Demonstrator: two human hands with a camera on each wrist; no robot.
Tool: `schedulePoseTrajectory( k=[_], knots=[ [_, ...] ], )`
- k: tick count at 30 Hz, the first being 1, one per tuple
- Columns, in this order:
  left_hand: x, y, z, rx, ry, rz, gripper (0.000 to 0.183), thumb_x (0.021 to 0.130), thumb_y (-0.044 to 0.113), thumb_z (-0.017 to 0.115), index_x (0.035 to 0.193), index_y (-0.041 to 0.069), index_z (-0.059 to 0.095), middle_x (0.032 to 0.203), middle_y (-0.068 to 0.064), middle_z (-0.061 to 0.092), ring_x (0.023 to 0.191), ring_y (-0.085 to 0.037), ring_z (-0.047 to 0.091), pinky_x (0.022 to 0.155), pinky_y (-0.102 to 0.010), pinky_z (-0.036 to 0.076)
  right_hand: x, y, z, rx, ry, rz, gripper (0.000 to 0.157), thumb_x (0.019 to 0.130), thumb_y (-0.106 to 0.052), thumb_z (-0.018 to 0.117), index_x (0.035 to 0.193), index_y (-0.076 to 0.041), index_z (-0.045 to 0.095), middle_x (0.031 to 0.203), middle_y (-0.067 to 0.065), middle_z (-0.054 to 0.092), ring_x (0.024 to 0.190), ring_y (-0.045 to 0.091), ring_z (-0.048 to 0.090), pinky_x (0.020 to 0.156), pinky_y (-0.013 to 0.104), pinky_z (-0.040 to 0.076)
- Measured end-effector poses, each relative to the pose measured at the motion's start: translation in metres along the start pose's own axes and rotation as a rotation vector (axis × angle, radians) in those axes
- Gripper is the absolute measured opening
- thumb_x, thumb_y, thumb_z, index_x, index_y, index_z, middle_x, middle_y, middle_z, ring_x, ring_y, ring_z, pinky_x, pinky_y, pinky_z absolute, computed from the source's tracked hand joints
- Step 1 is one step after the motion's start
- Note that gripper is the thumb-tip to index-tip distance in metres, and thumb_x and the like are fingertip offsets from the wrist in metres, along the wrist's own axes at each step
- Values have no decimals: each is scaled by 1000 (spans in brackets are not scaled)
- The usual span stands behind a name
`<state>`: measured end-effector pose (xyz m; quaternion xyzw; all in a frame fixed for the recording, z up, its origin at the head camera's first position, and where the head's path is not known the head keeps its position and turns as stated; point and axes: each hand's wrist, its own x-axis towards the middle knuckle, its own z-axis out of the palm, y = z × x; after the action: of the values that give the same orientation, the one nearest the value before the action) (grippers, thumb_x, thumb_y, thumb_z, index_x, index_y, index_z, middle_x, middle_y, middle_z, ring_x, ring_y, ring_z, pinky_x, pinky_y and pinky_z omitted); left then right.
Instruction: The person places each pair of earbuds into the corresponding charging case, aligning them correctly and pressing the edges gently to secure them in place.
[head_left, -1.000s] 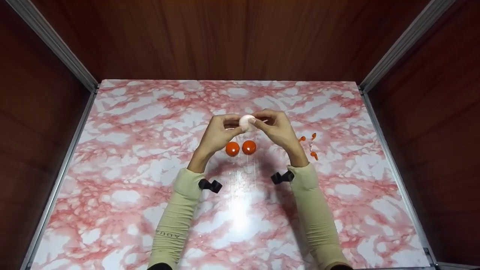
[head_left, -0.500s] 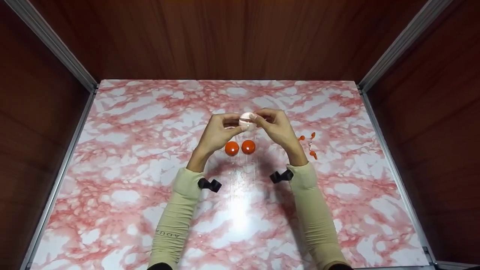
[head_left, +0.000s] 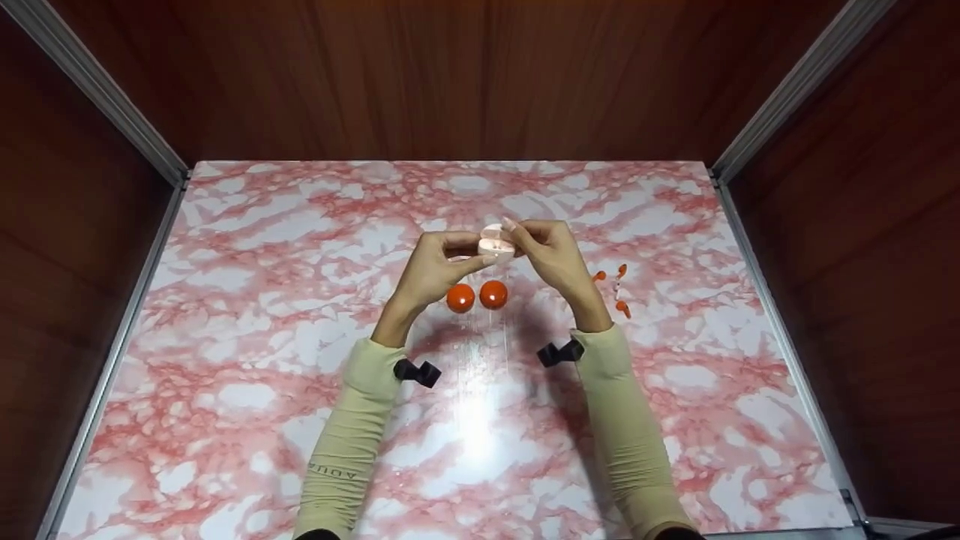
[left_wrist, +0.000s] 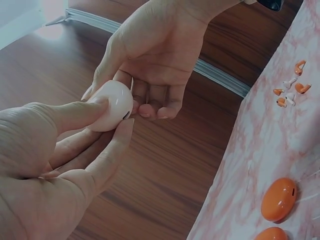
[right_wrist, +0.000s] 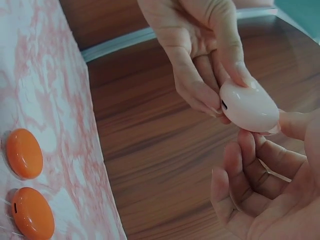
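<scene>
A white earbud charging case (head_left: pixel 495 248) is held up between both hands above the table, its lid raised in the head view. My left hand (head_left: pixel 433 268) grips the lower body, thumb on the near side and fingers around it. At the lid, my right hand (head_left: pixel 553 259) pinches with thumb and index finger; its other fingers curl loosely below in the right wrist view. A dark port slot marks the rounded shell of the white case (right_wrist: pixel 250 107). The inside of the case is too small to make out clearly.
Two glossy orange cases, one left (head_left: pixel 460 298) and one right (head_left: pixel 493 294), lie below the hands on the red-and-white marbled table (head_left: pixel 247 397). To the right are several loose earbuds, including orange ones (head_left: pixel 623 308) and a white one (head_left: pixel 617 289). Dark wood panels (head_left: pixel 480 82) enclose the table.
The white case was closed a second ago, then showed a narrow gap, and now its lid stands well raised. My right thumb has shifted upward with the lid. The left hand keeps its grip.
</scene>
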<state>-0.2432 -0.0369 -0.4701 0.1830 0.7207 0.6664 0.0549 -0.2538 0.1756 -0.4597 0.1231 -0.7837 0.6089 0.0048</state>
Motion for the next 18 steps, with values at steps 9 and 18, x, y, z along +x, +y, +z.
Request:
schedulePoseTrajectory(
  k=[9, 18],
  knots=[
    [-2, -4, -1, 7, 13, 4, 30, 91, 10, 83, 118, -1, 78, 114, -19, 80, 99, -18, 76, 99, -41, 62, -1, 3, 1, -13, 0, -13, 33, 105, -23, 64, 86, -1, 79, 73, -9, 72, 70, 6, 65, 74, 23, 58],
    [-2, -6, -3, 40, 22, 7, 29, 89, 12, 85, 116, 1, 80, 112, -18, 80, 97, -19, 77, 97, -37, 63, -2, 4, 2, 6, -3, 3, 30, 105, -21, 63, 96, 3, 80, 77, -9, 74, 72, 6, 68, 76, 23, 61]
  ],
)
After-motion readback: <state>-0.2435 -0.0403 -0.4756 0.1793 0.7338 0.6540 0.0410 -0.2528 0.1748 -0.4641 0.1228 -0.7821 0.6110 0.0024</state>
